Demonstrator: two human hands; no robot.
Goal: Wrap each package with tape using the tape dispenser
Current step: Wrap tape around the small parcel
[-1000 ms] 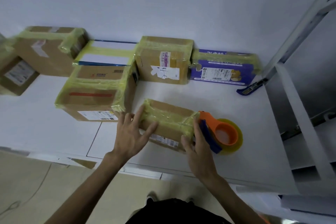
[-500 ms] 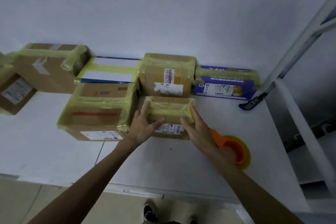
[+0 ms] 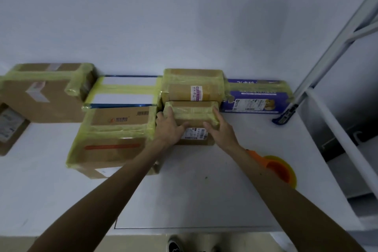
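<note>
Since the right hand let go of it a second ago, the orange plastic tape dispenser with its yellow roll lies alone on the white table, partly hidden behind the right forearm. Further in, both hands now rest on the small brown cardboard box wrapped in yellow-green tape. The left hand has its fingers spread over the top left corner, and the right hand keeps its fingers straight and close together along the right end. This box was near the front edge before. Now it is pushed back against the taped brown box with a small label and sits just beside the large taped carton with a red stripe. I judge this package finished and being placed with the finished ones. I count one dispenser and seven packages: these three, a flat white-and-blue box, a purple printed box, a big brown carton at the back left, and a labelled one at the left edge, whose tape I cannot tell.
</note>
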